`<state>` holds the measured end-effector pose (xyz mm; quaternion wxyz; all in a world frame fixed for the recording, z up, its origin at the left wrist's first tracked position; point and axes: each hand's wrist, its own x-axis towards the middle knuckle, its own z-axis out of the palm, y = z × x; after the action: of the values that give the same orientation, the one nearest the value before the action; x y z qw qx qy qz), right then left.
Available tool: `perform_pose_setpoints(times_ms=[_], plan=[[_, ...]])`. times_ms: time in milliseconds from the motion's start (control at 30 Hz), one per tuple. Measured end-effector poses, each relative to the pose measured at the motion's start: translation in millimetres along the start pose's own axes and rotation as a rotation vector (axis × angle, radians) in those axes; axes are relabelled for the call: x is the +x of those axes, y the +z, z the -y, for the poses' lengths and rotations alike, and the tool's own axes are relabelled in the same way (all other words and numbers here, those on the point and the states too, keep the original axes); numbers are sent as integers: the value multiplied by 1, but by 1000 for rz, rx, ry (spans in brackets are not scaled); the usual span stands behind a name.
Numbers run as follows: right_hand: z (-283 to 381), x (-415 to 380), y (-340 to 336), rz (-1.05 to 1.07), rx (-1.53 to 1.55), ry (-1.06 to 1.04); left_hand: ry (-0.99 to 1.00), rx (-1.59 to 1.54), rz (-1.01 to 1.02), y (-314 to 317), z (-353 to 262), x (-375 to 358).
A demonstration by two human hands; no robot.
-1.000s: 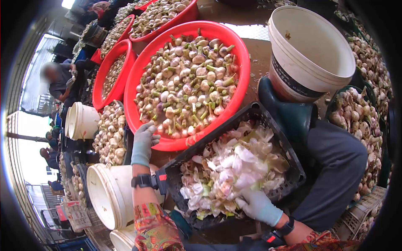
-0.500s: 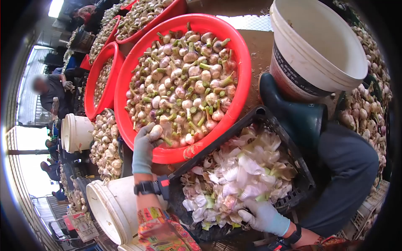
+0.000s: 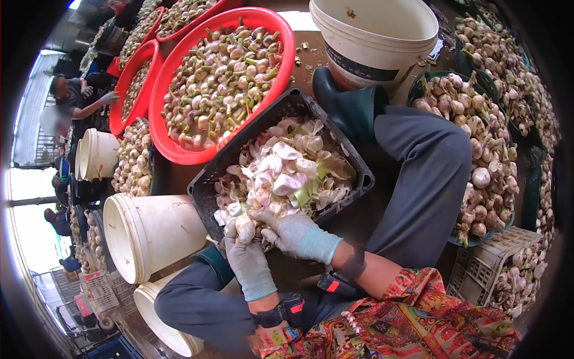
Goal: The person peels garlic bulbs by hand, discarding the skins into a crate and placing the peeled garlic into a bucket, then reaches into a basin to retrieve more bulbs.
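My left hand (image 3: 248, 266), in a grey glove with a pale blue cuff, is closed around a whitish garlic bulb (image 3: 244, 228). From the right, my gloved right hand (image 3: 299, 237) meets the same bulb, its fingers bent and pressed at the bulb's side. Whether those fingertips also pinch a piece of skin cannot be made out. Both hands are over the near edge of a black plastic crate (image 3: 353, 157), heaped with loose garlic skins (image 3: 287, 173). Beyond the crate, a red basin (image 3: 156, 113) holds many trimmed garlic bulbs with short green stems.
White buckets (image 3: 173, 233) lie tipped at the left, and another white bucket (image 3: 373, 45) stands beyond my green boot (image 3: 344, 102). Garlic fills a basket (image 3: 478, 161) at the right. A co-worker (image 3: 78, 99) sits far left near another red basin (image 3: 131, 90).
My left hand has come back from the red basin's rim with a garlic bulb. My right hand has left the skins and joined it. The view has shifted, showing more of my lap.
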<state>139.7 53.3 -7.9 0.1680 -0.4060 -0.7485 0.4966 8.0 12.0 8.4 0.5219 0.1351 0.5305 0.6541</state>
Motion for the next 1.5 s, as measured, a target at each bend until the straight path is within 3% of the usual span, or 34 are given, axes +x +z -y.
perform_pose_setpoints(times_ms=[100,133,167,200,233,267,300,367,433,467,533,567,633,767,900,933,1000,1067,1100,1133,1200,1333,1400,1500], plan=[[-1,-8,17,-14,48,-23,18,36,-95,-25,18,-2],[-3,-9,21,-49,71,-21,13,45,33,-24,17,-6],[-7,-11,27,-85,69,-57,62,42,-160,-23,27,-2],[-11,-10,30,-125,62,-97,-58,-37,5,-28,23,-3],[-8,0,21,-112,60,-92,-41,-110,-155,-31,31,4],[-6,6,14,-92,61,-76,-106,-259,246,-14,5,9],[-14,-1,26,-157,105,-116,-27,11,-156,-40,33,7],[-19,-4,26,-225,144,-170,34,102,-162,-14,20,-7],[-3,-13,-1,152,724,285,55,127,-152,-14,16,-10],[-1,-14,-10,194,796,300,33,140,-128,-13,12,-10],[-6,-16,-17,124,501,134,20,149,-97,-14,7,-10],[-4,-16,-19,121,492,123,-42,151,-103,-16,5,-9],[3,-25,-25,-214,-73,-42,-118,151,-128,-15,6,-11],[-13,-12,-4,-108,-42,-89,-131,242,-185,-19,16,-7],[-17,-6,4,-121,133,4,-177,278,-203,-19,7,-11],[-20,-5,5,-98,195,61,-139,245,-104,-18,6,-12],[-26,-6,9,-109,354,94,-104,209,-3,-9,-1,-17],[-28,-8,4,-27,923,182,-65,155,149,7,-14,-27],[-27,-7,2,-29,919,195,-43,228,132,8,-15,-29],[-20,-4,2,-116,822,76,-60,224,129,9,-15,-26],[-8,-5,6,-267,626,-122,80,660,44,1,-6,-23],[-30,11,24,-289,556,49,-1,134,138,-31,22,-9],[-26,13,17,-308,338,218,-52,-39,100,-28,25,-13],[-29,17,19,-420,205,206,-162,-328,218,-20,8,-18]])
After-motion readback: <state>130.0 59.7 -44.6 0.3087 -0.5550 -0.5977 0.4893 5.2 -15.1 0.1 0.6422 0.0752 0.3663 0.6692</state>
